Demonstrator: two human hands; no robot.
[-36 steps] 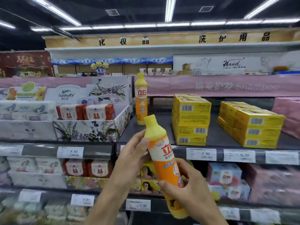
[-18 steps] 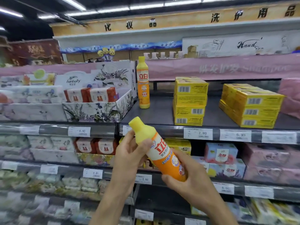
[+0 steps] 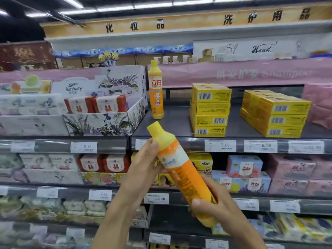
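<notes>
Both hands grip tilted bottle [image 3: 181, 169]: left hand [image 3: 145, 164] neck, right hand [image 3: 212, 207] base.

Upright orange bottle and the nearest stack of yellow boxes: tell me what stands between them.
Nothing. In the head view, only bare dark shelf separates the upright bottle from the yellow boxes.

Supermarket aisle — grey shelves [image 3: 176, 123] with price tags [image 3: 220, 145], pink banner [image 3: 251, 74], strip lights [image 3: 152, 5] overhead
</notes>
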